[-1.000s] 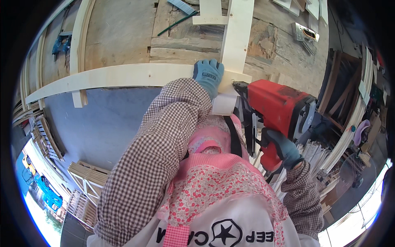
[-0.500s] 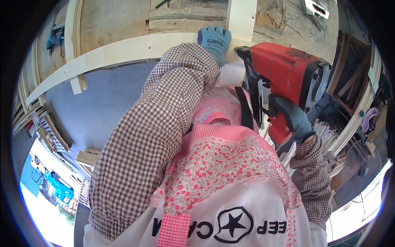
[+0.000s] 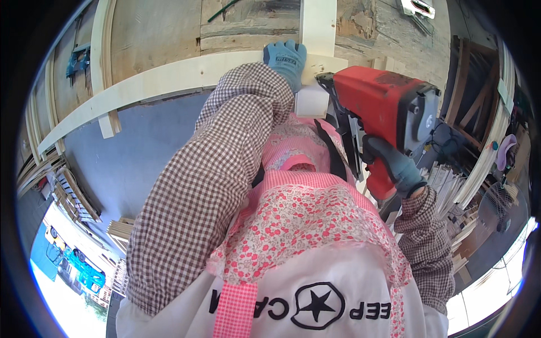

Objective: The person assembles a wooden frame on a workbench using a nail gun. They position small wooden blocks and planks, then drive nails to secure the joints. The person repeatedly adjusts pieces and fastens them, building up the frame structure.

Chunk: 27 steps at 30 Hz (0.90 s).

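My left hand, in a blue-grey work glove, has its fingers closed over a long pale wooden board. It grips beside the joint where a crosswise plank meets that board. A short block end shows below the joint. In my right hand, also gloved, is a red nail gun, held by its handle. The gun's black nose is beside the joint at the board's right end; whether it touches the wood I cannot tell.
Behind the board lies a worn wooden worktop. A second plank crosses at the left, near a blue tool. A white-framed object sits at the far right. Stacked wood strips and a fan stand at the right.
The whole view has shifted slightly, with the board and left hand a little lower and to the left. The nail gun has dropped slightly too, showing more of the board's right end.
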Motion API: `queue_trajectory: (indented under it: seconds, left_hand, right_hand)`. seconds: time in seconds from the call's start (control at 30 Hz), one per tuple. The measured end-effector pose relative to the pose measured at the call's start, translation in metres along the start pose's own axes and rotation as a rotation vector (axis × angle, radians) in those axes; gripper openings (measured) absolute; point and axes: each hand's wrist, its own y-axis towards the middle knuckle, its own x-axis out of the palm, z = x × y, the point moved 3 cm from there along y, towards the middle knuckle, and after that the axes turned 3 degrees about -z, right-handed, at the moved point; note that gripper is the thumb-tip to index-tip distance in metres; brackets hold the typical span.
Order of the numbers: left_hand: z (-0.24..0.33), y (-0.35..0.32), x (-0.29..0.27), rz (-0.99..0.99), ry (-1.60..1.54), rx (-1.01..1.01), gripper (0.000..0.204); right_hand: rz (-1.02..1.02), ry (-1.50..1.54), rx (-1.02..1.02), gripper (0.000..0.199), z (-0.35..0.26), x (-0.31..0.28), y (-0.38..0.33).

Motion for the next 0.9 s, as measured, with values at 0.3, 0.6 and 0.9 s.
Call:
queue_trajectory:
  seconds: [0.3, 0.6, 0.9]
  left_hand:
    - [0.006, -0.001, 0.0, 0.06, -0.05, 0.059, 0.067]
    - [-0.009, -0.003, -0.015, -0.064, -0.131, 0.214, 0.078]
    - [-0.097, 0.09, -0.157, 0.231, -0.055, 0.273, 0.066]
  right_hand:
    - [0.222, 0.187, 0.012, 0.018, 0.049, -0.048, -0.04]
    - [0.36, 0.396, -0.046, 0.015, 0.014, -0.141, 0.027]
    - [0.487, 0.42, -0.049, 0.008, 0.045, -0.209, 0.124]
